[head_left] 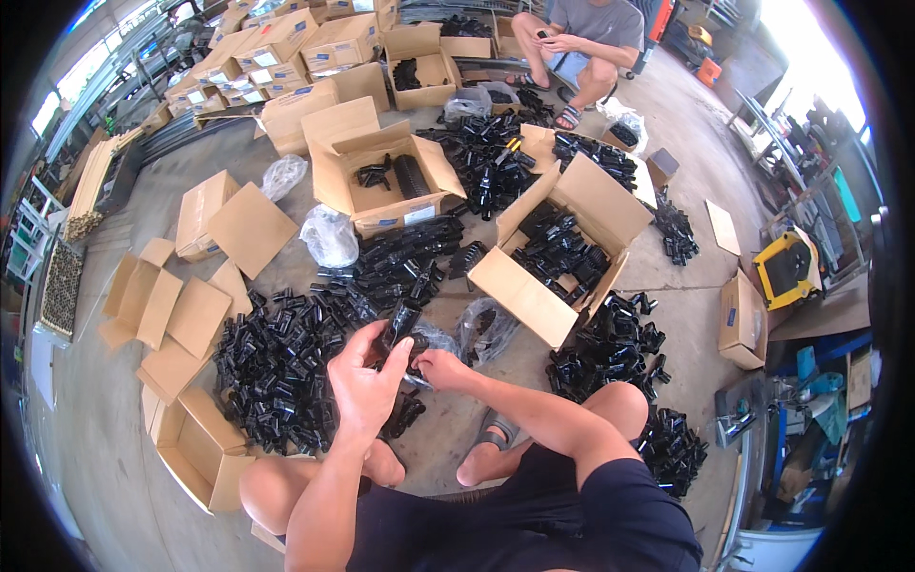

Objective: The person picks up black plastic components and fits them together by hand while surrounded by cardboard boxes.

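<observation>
My left hand (364,383) is raised in the middle of the view, its thumb and fingers wrapped round a glossy black tubular fitting (401,322) that tilts upward. Just right of it, the fingers of my right hand (444,370) are pressed together near the fitting's lower end; what they pinch, if anything, is too small to tell. Behind the hands lies a clear plastic bag (486,329). A large heap of similar black fittings (272,367) spreads to the left of my hands, and another heap (610,348) lies to the right.
An open carton (519,297) of black parts stands ahead right, another open carton (376,221) ahead. Empty cardboard boxes (195,434) lie at left. A person (596,33) sits at the far side holding a small dark part. A yellow-framed item (789,270) stands at right.
</observation>
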### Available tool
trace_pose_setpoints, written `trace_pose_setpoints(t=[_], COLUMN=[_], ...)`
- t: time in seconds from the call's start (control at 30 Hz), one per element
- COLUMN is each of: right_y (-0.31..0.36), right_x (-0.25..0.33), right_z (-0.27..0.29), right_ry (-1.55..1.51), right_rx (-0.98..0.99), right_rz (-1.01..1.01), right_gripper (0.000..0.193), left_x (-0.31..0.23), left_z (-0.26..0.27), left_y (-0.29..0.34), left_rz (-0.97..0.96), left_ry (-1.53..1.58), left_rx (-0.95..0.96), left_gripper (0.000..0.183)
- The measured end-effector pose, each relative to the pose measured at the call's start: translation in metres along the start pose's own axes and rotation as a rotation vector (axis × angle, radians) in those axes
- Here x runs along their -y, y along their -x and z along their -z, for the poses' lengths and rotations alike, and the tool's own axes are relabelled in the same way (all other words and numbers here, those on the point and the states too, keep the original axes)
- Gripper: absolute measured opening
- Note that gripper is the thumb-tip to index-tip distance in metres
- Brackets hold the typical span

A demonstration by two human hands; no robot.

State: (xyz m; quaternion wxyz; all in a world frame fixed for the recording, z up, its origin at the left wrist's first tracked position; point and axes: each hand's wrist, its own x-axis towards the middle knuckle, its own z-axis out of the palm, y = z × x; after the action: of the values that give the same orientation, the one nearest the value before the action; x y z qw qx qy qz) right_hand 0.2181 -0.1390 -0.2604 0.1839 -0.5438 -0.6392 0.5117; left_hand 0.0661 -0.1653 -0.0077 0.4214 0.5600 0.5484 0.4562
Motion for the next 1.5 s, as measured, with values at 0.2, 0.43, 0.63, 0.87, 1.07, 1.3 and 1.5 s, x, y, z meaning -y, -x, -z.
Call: trace_pose_setpoints(t=[0.2,0.43,0.63,0.87,1.07,1.3,1.5], right_y=[0.106,0.144,0.143,0.129,0.121,0.116,0.117], right_x=[0.109,0.171,0.169,0.152,0.141,0.14,0.134], right_z=[0.009,0.076,0.128,0.133,0.128,0.127,0.121], right_ry=[-0.437,-0.297,-0.602,-0.189,0.048,0.289,0.343], right_rx=[0.298,0.061,-0.202,-0.49,-0.597,-0.654,-0.629], right_rz=[0.006,0.225,0.311,0.585,0.694,0.78,0.721], right_gripper=[0.018,0.021,0.017,0.021,0.024,0.023,0.026], left_x=[0.003,0.015,0.022,0.026,0.026,0.024,0.031], left_z=[-0.01,0.003,-0.008,-0.023,-0.038,-0.042,-0.046], left_y=[-0.001,-0.001,0.006,0.004,0.001,0.003,0.006], left_rz=[-0.054,-0.214,-0.359,-0.64,-0.703,-0.686,-0.677], left_ry=[0.053,-0.274,-0.538,-0.709,-0.766,-0.826,-0.847], left_rx=[-0.054,-0.112,-0.09,-0.011,0.023,0.052,0.083], left_gripper=[0.033,0.033,0.038,0.04,0.041,0.04,0.04])
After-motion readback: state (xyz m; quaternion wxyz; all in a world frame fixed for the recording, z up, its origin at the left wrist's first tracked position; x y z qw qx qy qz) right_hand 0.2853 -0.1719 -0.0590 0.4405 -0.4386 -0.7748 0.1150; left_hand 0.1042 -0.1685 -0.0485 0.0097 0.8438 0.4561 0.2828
